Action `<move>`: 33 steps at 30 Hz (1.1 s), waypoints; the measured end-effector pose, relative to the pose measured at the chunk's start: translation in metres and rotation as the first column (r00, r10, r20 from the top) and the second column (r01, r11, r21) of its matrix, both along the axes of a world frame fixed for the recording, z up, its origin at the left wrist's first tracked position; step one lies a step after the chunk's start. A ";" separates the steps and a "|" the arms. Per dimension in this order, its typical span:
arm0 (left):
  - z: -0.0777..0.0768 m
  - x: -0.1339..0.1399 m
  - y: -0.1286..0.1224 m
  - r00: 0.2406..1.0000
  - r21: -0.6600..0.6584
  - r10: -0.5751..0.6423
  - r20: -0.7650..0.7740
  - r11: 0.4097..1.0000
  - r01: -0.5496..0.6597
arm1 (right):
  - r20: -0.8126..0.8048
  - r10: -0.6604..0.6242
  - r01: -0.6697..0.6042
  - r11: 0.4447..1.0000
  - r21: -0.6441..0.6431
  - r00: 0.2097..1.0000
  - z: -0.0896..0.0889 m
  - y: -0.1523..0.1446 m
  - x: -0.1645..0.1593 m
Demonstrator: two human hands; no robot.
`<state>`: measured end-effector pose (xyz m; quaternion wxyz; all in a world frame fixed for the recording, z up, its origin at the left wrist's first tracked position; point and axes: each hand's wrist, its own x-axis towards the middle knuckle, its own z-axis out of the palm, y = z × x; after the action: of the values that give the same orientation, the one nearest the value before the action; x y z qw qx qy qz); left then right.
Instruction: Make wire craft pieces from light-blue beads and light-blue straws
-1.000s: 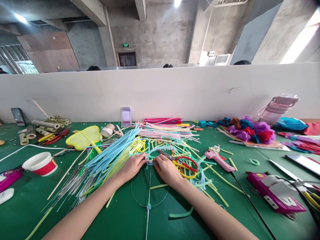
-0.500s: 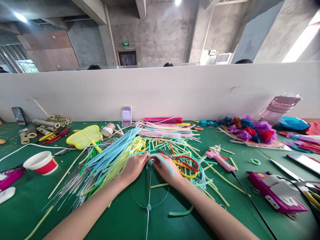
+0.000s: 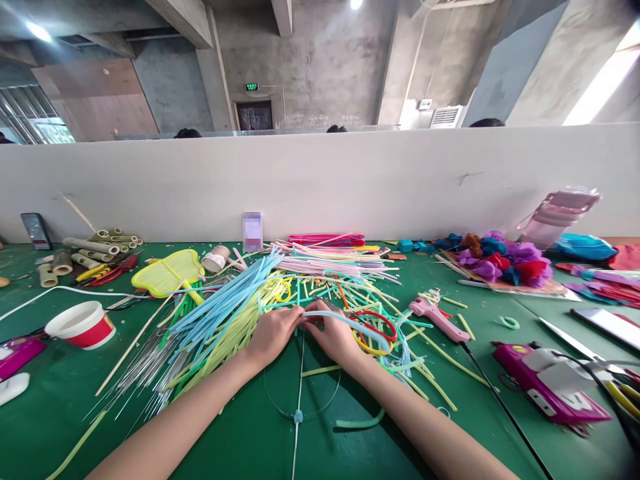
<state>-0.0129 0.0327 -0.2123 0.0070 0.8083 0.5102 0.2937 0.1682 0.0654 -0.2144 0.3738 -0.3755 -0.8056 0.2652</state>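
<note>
Fingers of the left hand (image 3: 273, 333) and right hand (image 3: 333, 333) pinch the blue strip (image 3: 367, 329) by the wire (image 3: 301, 383); wrapping seems in hand, the next turn probably needing steady tension.

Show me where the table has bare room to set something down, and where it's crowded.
Bare green table shows between the cup and the mouse, and on the near side of the power strip, beside the cord. Beyond the left hand and right hand it is crowded: blue stems, scissors. Between the forearms, a wire ring lies in the middle.
</note>
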 end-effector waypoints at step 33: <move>0.007 -0.002 0.004 0.770 -0.294 0.054 0.635 0.939 0.176 | -0.303 0.020 -0.113 0.950 -0.293 0.953 -0.011 0.005 -0.001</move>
<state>-0.0145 0.0370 -0.2050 0.3263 0.6644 0.4932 0.4569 0.1669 0.0702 -0.2252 0.4181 -0.3575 -0.7017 0.4527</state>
